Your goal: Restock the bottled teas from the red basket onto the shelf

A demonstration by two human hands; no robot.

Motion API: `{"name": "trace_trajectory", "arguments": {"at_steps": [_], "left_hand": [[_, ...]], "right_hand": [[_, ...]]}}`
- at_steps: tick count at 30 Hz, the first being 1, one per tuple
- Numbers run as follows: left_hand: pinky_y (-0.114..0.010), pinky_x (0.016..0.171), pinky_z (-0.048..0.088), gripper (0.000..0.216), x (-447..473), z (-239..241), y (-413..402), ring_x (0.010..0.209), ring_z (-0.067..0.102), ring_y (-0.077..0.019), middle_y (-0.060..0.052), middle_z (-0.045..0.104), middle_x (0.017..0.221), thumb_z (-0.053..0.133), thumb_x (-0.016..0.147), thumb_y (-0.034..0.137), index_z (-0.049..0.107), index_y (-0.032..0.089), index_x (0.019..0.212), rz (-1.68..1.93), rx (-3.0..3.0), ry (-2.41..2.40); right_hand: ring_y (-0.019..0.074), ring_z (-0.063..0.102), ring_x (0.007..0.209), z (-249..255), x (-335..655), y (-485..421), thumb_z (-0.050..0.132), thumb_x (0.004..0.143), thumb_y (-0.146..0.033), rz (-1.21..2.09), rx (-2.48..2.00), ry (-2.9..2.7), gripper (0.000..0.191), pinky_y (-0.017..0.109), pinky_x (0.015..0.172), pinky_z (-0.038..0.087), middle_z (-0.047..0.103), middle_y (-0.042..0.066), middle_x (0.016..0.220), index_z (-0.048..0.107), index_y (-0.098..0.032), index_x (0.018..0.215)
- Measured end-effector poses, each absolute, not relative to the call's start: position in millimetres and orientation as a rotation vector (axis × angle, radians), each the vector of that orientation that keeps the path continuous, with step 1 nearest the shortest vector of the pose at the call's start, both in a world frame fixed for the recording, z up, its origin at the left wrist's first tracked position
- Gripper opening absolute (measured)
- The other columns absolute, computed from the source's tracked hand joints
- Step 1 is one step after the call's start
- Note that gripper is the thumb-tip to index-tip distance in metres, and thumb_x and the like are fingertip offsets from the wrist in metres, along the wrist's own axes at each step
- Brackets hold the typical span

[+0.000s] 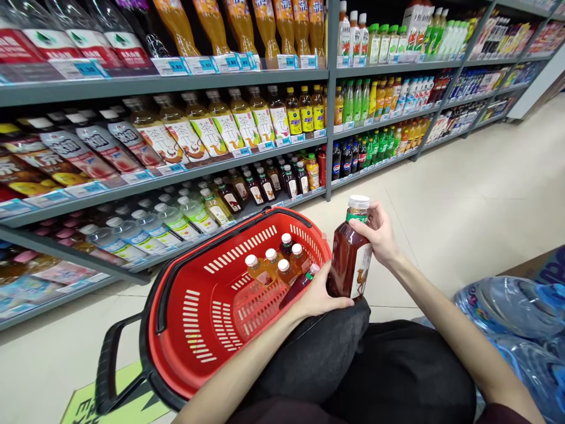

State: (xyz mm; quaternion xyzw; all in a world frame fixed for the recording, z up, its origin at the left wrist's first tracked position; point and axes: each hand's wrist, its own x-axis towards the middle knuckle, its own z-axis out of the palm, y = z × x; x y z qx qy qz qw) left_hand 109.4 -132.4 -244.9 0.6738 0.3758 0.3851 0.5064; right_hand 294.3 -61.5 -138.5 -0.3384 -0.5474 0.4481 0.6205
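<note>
A dark reddish-brown tea bottle (346, 254) with a white cap, green neck band and pale label stands upright above my knee, held between both hands. Around its neck and upper right side, my right hand (380, 233) has its fingers closed. Low on the left, my left hand (321, 290) grips the bottle near its base. Beside my left forearm sits a red shopping basket (180, 353) with a black rim and handle. Several orange-coloured bottles (285, 272) with white caps stand inside it, along with a dark bottle (300, 287) partly hidden behind my left hand.
Grey shelves (282, 75) packed with drink bottles run along the left and into the distance. Large clear water jugs (498, 303) stand close on my right. Tiled floor (468, 200) stretches between them, with a yellow-green floor sign (128, 388) under the basket's near end.
</note>
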Motion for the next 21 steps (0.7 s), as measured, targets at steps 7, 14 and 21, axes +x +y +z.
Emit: {"name": "trace_trajectory", "arguments": {"at_steps": [7, 14, 21], "left_hand": [[-0.058, 0.124, 0.029, 0.097, 99.4, -256.5, -122.6, 0.146, 0.045, -0.0392, -0.015, 0.051, 0.155, 0.087, 0.072, 0.042, 0.041, 0.02, 0.154, 0.888, 1.436, 0.637], [-0.061, 0.121, 0.028, 0.092, 96.2, -262.5, -117.9, 0.144, 0.043, -0.0414, -0.008, 0.056, 0.152, 0.072, 0.066, 0.024, 0.044, 0.026, 0.154, 0.861, 1.285, 0.502], [-0.06, 0.118, 0.03, 0.09, 93.5, -268.5, -116.8, 0.141, 0.044, -0.0411, -0.008, 0.057, 0.15, 0.066, 0.066, 0.021, 0.045, 0.025, 0.153, 0.853, 1.282, 0.512]], "right_hand": [[0.0275, 0.074, 0.102, -136.4, 290.9, -66.5, 0.072, 0.092, -0.056, 1.391, -0.599, -1.113, 0.04, 0.045, 0.085, 0.063, 0.075, 0.005, 0.11, 0.052, -0.028, 0.111], [0.0221, 0.075, 0.087, -143.1, 280.3, -67.1, 0.081, 0.088, -0.053, 1.251, -0.641, -1.139, 0.042, 0.039, 0.078, 0.062, 0.078, 0.001, 0.1, 0.051, -0.031, 0.109], [0.0224, 0.075, 0.084, -137.6, 274.8, -69.5, 0.085, 0.084, -0.054, 1.236, -0.641, -1.138, 0.046, 0.036, 0.071, 0.06, 0.078, 0.0, 0.094, 0.051, -0.03, 0.105]]}}
